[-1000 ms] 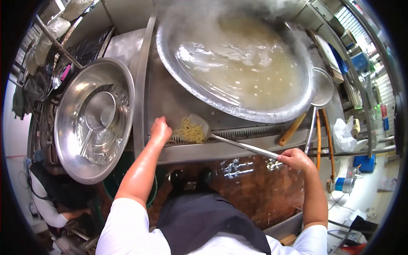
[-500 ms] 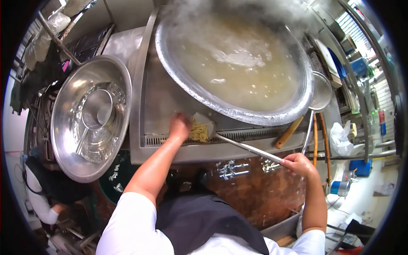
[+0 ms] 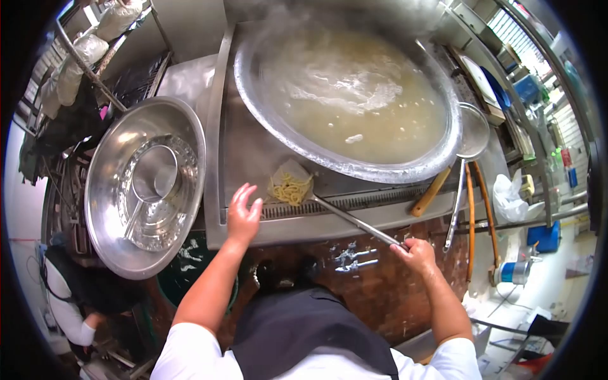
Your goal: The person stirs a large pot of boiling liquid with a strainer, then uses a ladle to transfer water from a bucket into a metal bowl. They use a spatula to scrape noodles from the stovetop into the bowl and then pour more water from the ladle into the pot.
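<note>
My right hand (image 3: 415,254) is closed round the end of a long metal handle (image 3: 358,220). At the handle's other end, a small strainer (image 3: 303,170) holds a clump of yellowish noodles (image 3: 291,190) over the steel counter, beside the near rim of a large steaming pot (image 3: 380,172). Cloudy, bubbling liquid (image 3: 373,126) fills the pot. My left hand (image 3: 244,212) is just left of the noodles, not touching them, with its fingers apart and nothing in it.
A wide metal bowl (image 3: 104,209) with a handled metal container (image 3: 149,177) inside stands at the left. Right of the pot lie another strainer (image 3: 474,133), a wooden handle (image 3: 432,192) and long wooden sticks (image 3: 470,221). Another person (image 3: 69,304) is at the lower left.
My left hand has drawn back from the noodles toward the left and opened. My right hand and the strainer have shifted left in view.
</note>
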Available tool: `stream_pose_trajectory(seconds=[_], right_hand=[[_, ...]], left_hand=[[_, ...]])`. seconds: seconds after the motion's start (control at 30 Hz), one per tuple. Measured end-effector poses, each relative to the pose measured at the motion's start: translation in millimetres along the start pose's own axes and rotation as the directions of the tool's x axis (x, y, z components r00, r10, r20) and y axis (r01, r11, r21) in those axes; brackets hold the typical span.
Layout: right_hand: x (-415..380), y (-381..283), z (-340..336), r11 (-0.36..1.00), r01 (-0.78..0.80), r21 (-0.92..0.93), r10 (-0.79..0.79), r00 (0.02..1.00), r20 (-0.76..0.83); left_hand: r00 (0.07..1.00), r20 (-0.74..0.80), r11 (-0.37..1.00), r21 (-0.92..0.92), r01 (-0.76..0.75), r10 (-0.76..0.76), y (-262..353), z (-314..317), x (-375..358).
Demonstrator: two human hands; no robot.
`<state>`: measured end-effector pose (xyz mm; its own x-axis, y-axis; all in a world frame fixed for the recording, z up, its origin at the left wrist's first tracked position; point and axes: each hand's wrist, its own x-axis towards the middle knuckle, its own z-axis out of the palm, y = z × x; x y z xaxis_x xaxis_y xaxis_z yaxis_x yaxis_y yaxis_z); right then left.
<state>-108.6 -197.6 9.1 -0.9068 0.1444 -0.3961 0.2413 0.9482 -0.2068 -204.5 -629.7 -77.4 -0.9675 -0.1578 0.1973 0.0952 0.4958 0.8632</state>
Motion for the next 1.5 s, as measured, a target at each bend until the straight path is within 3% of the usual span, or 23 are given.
stream_pose_trajectory(seconds=[0.1, 0.17, 0.2, 0.27, 0.4, 0.57, 0.7, 0.83, 0.97, 1.13, 1.27, 1.43, 1.5], right_hand=[[-23.4, -6.7, 15.6, 1.000, -0.007, 0.026, 0.008, 0.999, -0.045], [-43.6, -17.5, 21.5, 0.996, -0.028, 0.081, 0.032, 0.998, -0.053], [-54.6, -24.2, 24.9, 0.995, 0.013, 0.102, 0.001, 0.992, -0.128], [-74.5, -35.8, 29.9, 0.991, 0.053, 0.126, -0.026, 0.978, -0.208], [-113.9, -56.9, 27.8, 0.947, -0.092, 0.308, 0.136, 0.983, -0.125], [-147.2, -70.3, 0.7, 0.944, -0.067, 0.323, 0.131, 0.975, -0.181], [-162.3, -73.9, -28.3, 0.909, 0.021, 0.416, 0.076, 0.974, -0.214], [-167.0, -84.0, -44.7, 0.806, 0.037, 0.591, 0.064, 0.987, -0.149], [-181.6, -100.2, -63.6, 0.827, 0.116, 0.551, 0.010, 0.976, -0.220], [-195.1, -134.3, -98.3, 0.873, 0.111, 0.474, -0.007, 0.976, -0.217], [-196.5, -190.2, -118.8, 0.892, 0.139, 0.430, -0.045, 0.974, -0.222], [-178.7, -289.4, -126.5, 0.894, 0.205, 0.397, -0.123, 0.967, -0.222], [-170.9, -339.6, -123.0, 0.901, 0.188, 0.391, -0.104, 0.969, -0.225]], left_hand=[[0.993, 0.032, 0.989, -0.097, 0.113, -0.110, -38.2, -39.5, -22.9], [0.955, 0.119, 0.890, -0.347, 0.297, -0.272, -38.0, -58.3, -36.6], [0.955, 0.127, 0.887, -0.356, 0.295, -0.266, -39.1, -65.4, -40.4], [0.798, 0.325, 0.710, -0.366, 0.601, -0.508, -39.0, -78.3, -45.1], [0.787, 0.421, 0.678, -0.411, 0.609, -0.451, -38.8, -85.3, -43.7], [0.817, 0.451, 0.746, -0.388, 0.542, -0.359, -23.2, -119.4, -69.5], [0.797, 0.427, 0.750, -0.326, 0.575, -0.426, -41.6, -145.6, -130.6], [0.709, 0.435, 0.682, -0.250, 0.687, -0.555, -46.7, -171.6, -190.7], [0.713, 0.477, 0.728, -0.196, 0.657, -0.514, -43.5, -191.5, -214.4], [0.724, 0.517, 0.726, -0.254, 0.639, -0.457, -34.7, -198.0, -207.5], [0.735, 0.616, 0.753, -0.330, 0.569, -0.285, -40.0, -206.3, -206.2], [0.643, 0.747, 0.711, -0.358, 0.605, -0.171, -83.6, -250.0, -225.9], [0.549, 0.810, 0.665, -0.297, 0.686, -0.205, -106.4, -277.3, -231.7]])
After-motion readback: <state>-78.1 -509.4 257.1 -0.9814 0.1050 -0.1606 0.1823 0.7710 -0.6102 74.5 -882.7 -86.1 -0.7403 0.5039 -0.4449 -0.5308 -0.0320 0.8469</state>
